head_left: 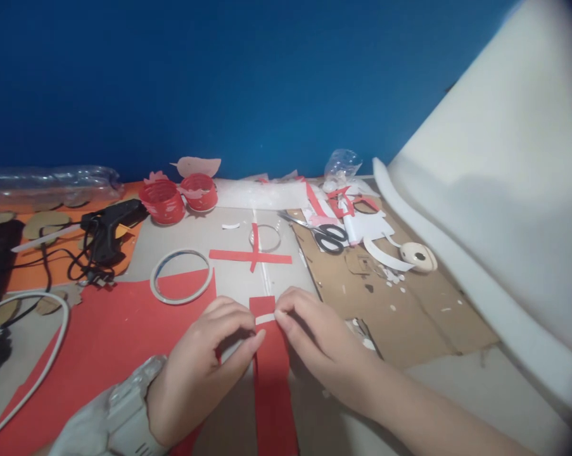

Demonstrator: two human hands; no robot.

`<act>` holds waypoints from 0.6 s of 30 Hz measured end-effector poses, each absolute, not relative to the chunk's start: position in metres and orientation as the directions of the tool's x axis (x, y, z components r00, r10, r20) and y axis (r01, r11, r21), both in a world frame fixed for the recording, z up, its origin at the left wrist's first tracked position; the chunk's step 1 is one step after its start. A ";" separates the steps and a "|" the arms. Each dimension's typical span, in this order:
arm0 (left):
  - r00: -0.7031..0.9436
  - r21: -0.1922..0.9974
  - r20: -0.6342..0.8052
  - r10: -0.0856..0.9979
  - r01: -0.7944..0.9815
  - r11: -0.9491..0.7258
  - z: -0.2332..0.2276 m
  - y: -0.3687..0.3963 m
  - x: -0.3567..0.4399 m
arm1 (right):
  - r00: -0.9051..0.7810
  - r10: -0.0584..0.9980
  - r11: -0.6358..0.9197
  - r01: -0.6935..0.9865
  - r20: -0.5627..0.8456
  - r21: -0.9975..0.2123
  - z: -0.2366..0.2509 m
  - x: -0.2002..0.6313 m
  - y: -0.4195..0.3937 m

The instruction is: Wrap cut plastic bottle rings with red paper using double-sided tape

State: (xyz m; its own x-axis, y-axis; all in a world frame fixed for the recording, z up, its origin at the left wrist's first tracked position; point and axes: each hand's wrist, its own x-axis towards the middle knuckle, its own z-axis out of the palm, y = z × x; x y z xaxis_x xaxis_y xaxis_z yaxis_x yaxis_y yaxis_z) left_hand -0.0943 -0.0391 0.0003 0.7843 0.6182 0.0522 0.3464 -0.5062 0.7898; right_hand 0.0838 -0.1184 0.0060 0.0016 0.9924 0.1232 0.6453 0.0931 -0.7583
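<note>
While both hands press down close to the person's body, the left hand (197, 373), a pale watch (128, 405) on its wrist, pinches the left edge of a long red paper strip (272, 380) with thumb and forefinger, and the right hand (321, 345) pinches the right edge, its fingertips on a short white strip (265, 318) that crosses the red one near its far end. The red strip lies between the two hands, its long axis running straight away from the person, and both hands sit about equally close to the white piece. I cannot tell whether the white strip is stuck down or only held there.

Left of the left hand a big red sheet (100, 342) covers the surface (461, 386), with a flat ring of tape (181, 276) resting half on its far edge. Just beyond the hands lies a red paper cross (251, 256), a smaller clear ring (265, 238) touching its far arm. To the right of that, scissors (326, 235) lie on brown cardboard (404, 310) among white and red offcuts.

Further off to the left sits a black glue gun (109, 225) with its cord, and past it two red ribbed cups (177, 197) side by side; what they hold is unclear, though pinkish scraps show at their rims. A crumpled clear bag (343, 166) lies by the blue wall (266, 76).
</note>
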 end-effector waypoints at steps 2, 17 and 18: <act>0.782 0.796 0.023 0.623 0.363 -0.485 0.000 -0.041 -0.095 | 0.046 0.951 0.170 0.748 0.305 -0.642 0.003 0.083 -0.121; 0.865 0.796 0.081 0.495 0.243 -0.554 -0.002 -0.056 -0.098 | -0.371 0.896 0.441 0.811 0.243 -0.385 -0.004 0.078 -0.119; 0.864 0.795 0.083 0.497 0.243 -0.555 -0.002 -0.056 -0.098 | -0.378 0.892 0.449 0.805 0.250 -0.388 -0.004 0.078 -0.119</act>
